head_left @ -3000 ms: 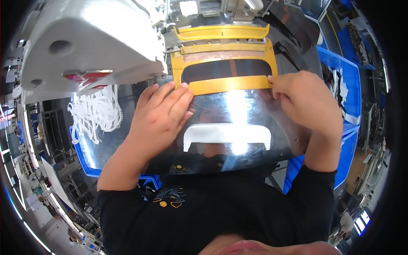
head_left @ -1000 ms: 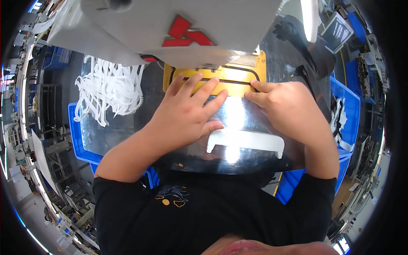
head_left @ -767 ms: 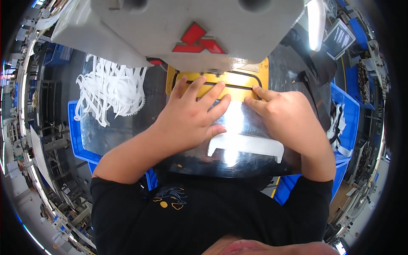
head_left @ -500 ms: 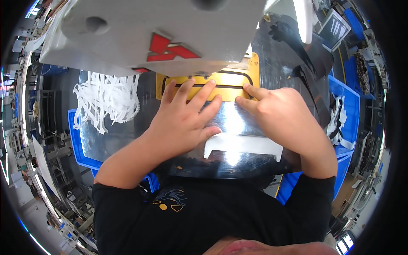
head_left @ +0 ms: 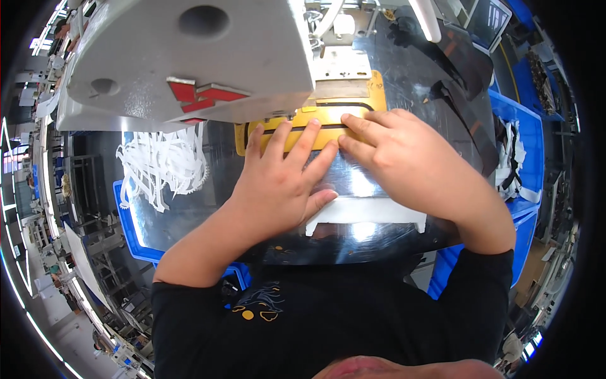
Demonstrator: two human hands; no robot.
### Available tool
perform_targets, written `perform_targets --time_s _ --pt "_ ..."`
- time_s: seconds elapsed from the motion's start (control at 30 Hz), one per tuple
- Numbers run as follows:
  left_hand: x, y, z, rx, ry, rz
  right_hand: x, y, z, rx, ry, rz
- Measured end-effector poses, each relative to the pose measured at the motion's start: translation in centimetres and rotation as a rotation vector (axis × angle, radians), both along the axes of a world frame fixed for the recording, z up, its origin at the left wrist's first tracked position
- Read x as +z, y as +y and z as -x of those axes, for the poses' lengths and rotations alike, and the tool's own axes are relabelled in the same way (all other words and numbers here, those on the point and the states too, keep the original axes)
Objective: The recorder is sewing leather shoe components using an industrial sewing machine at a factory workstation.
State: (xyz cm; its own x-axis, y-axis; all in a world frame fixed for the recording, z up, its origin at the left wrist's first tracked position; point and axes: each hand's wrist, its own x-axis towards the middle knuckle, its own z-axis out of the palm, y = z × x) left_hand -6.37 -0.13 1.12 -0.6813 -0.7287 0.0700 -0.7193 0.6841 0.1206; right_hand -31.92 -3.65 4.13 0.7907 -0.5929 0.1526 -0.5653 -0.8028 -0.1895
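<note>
A flat yellow plate point(head_left: 377, 95) with black-edged slots lies on the shiny dark table, partly under a large grey machine head point(head_left: 252, 60). My left hand point(head_left: 274, 180) rests with spread fingertips on the plate's near part, its thumb out over the table. Beside it, my right hand point(head_left: 407, 161) presses down its thumb and forefinger, held apart, close to the near slot; its other fingers are curled. Neither hand grasps anything visible. Just below the hands lies a white strip-like piece point(head_left: 369, 210) with short legs at its ends. The machine head hides the plate's far left part.
A tangled heap of white strips point(head_left: 167, 164) lies on the table's left side. Blue bins stand at the left point(head_left: 128, 227) and right point(head_left: 532, 142), the right one holding white and dark pieces. Metal machine parts point(head_left: 344, 25) stand behind the plate.
My right thumb and forefinger have slid left along the plate, nearer my left hand. The left hand keeps its spread pose. The view has shifted, showing more behind the machine head.
</note>
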Motion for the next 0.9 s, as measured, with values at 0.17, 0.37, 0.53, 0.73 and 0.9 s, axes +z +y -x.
perform_targets --time_s 0.17,0.37,0.53,0.73,0.9 --pt "-0.2 0.0 0.4 -0.011 0.054 -0.049 1.0 0.3 -0.4 -0.012 0.067 -0.104" --pt "-0.8 -0.3 0.5 -0.067 0.125 -0.093 0.9 0.3 0.1 0.016 0.149 0.057" --pt "-0.9 0.0 0.4 -0.108 0.194 -0.127 1.4 -0.1 1.0 0.013 0.195 -0.014" --pt "-0.7 0.1 0.0 -0.128 0.187 -0.121 2.0 -1.4 1.2 -0.068 0.206 -0.126" --pt "-0.9 -0.1 -0.3 -0.085 0.211 -0.142 1.9 -2.3 1.1 -0.127 0.194 -0.125"
